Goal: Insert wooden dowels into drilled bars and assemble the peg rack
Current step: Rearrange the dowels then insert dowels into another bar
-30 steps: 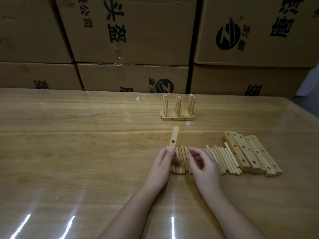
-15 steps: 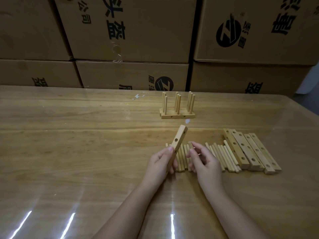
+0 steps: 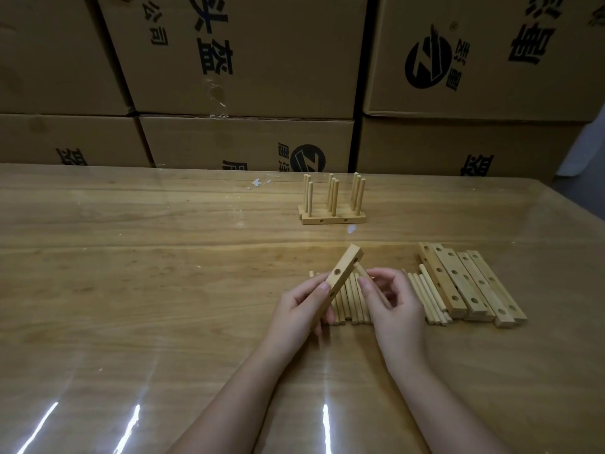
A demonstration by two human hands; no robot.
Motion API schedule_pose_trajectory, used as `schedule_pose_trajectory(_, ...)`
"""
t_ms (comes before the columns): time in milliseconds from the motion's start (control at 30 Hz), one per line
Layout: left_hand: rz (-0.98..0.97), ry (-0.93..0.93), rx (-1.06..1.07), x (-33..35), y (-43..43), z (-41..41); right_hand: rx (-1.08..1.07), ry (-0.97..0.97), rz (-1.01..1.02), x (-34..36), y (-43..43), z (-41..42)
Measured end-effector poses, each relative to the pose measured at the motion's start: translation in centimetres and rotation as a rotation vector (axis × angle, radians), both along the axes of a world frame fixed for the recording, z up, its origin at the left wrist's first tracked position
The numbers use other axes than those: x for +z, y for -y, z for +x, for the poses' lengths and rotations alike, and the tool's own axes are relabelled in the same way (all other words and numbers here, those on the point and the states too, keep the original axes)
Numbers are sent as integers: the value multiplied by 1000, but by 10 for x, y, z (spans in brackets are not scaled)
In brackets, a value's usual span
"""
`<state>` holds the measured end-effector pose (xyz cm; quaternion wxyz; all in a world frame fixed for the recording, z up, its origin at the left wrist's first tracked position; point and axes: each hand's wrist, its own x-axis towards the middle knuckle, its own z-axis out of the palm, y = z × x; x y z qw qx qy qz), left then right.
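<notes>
Over the loose dowels [image 3: 429, 298], the left hand [image 3: 299, 311] grips the tilted drilled bar [image 3: 344, 271] — thumb on its holed face; the right hand [image 3: 396, 311] pinches a dowel [image 3: 361, 271] just beside it.

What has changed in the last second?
The left hand has tipped its bar from nearly upright to leaning right. The right hand, which was down over the row, now pinches a dowel raised beside the bar. The loose dowels, stacked bars and finished rack stayed put.
</notes>
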<state>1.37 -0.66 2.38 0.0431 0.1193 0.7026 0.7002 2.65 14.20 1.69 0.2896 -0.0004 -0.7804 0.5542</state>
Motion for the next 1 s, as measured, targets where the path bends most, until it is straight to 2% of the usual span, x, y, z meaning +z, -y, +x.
schedule_pose_trajectory(267, -58, -15, 26, -7, 1, -2, -212, -38, 236, 4, -2, 1)
schedule_pose_trajectory(367, -90, -51, 32, -9, -1, -2, -225, -53, 234, 2, -3, -1)
schedule_pose_trajectory(500, -174, -134, 84, -12, -2, 1, -142, -79, 169, 1, -4, -1)
schedule_pose_trajectory(867, -443, -395, 235, -23, -5, -1, -157, -67, 218, -4, -7, -3)
schedule_pose_trajectory(1000, -504, -406, 256, -23, -6, 1, -165, -55, 197, -7, -7, -4)
